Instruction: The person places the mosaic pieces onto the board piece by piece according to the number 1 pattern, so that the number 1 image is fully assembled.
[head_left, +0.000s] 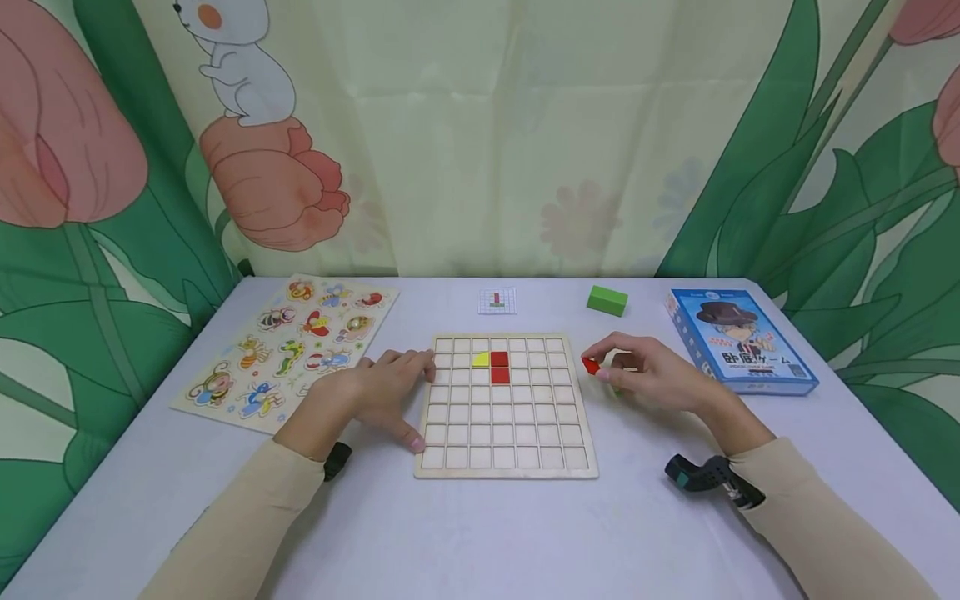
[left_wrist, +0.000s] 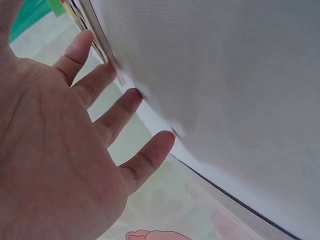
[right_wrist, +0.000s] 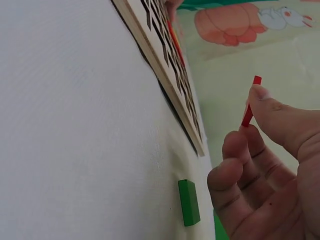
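A wooden grid board [head_left: 457, 415] lies flat on the table, divided into small square cells. Two red square tiles [head_left: 500, 376] sit one above the other in its upper middle cells, with a yellow piece [head_left: 482, 361] beside the upper one. My left hand [head_left: 378, 393] touches the board's left edge with spread fingers and thumb. Between thumb and fingertips, my right hand [head_left: 651, 372] pinches a small thin red tile [right_wrist: 251, 102], held above the table just off the board's right side. Under that hand a small green block [right_wrist: 189, 202] lies on the table, mostly hidden in the head view.
Behind the board lies a small grid-patterned card [head_left: 497, 301] with a red and green figure. A larger green block [head_left: 607, 301] is to its right. A blue game box [head_left: 742, 342] stands far right; a sheet with cartoon insects [head_left: 296, 346] lies left.
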